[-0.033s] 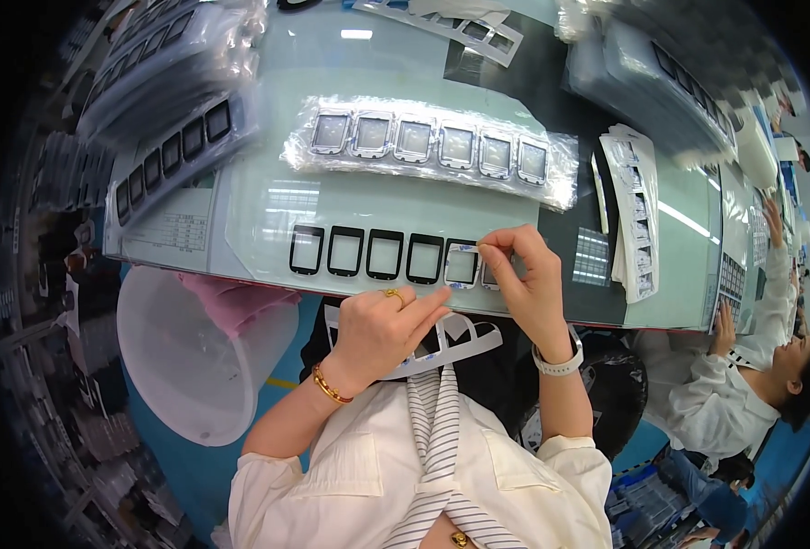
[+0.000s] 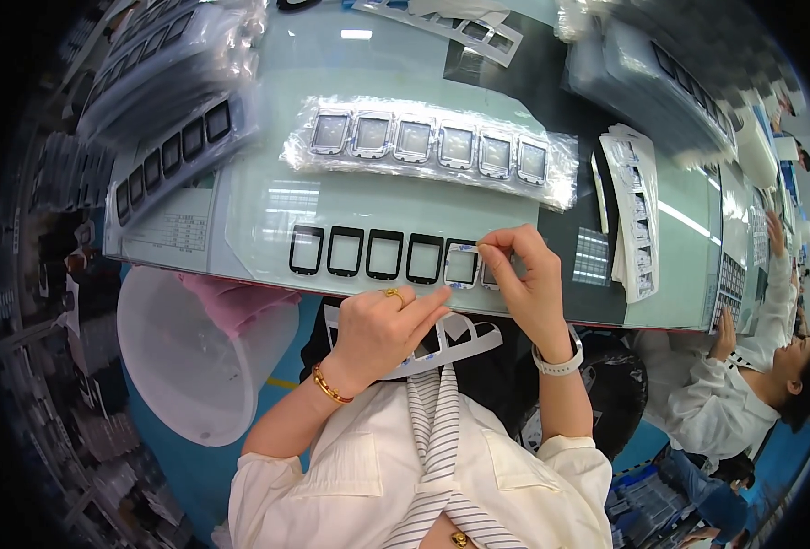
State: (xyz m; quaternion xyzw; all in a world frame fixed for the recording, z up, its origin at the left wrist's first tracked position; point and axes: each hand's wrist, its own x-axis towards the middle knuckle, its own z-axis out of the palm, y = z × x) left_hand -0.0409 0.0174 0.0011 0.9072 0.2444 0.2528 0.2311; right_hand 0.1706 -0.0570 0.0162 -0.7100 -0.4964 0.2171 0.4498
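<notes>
A row of black-bordered rectangular panels (image 2: 385,255) lies along the table's near edge. Over one panel towards the row's right end sits a white adhesive frame (image 2: 463,282), roughly lined up with its border. My right hand (image 2: 530,274) pinches that frame's upper right corner between thumb and index finger, partly covering the last panel. My left hand (image 2: 379,331) is closed on a white die-cut sheet (image 2: 478,343) with window openings, below the table edge. Its index fingertip reaches the frame's lower left corner. The left hand's other fingers are partly hidden.
Beyond the row lies a clear plastic pack (image 2: 428,146) of silvery frames. Bagged panel stacks (image 2: 172,69) stand left, more (image 2: 652,82) right. White strips (image 2: 632,215) lie at right. A white bin (image 2: 194,366) with pink material stands below left; a co-worker (image 2: 730,398) sits right.
My hands and the pieces show no visible movement. The co-worker's hands at the right have shifted slightly downward in the picture.
</notes>
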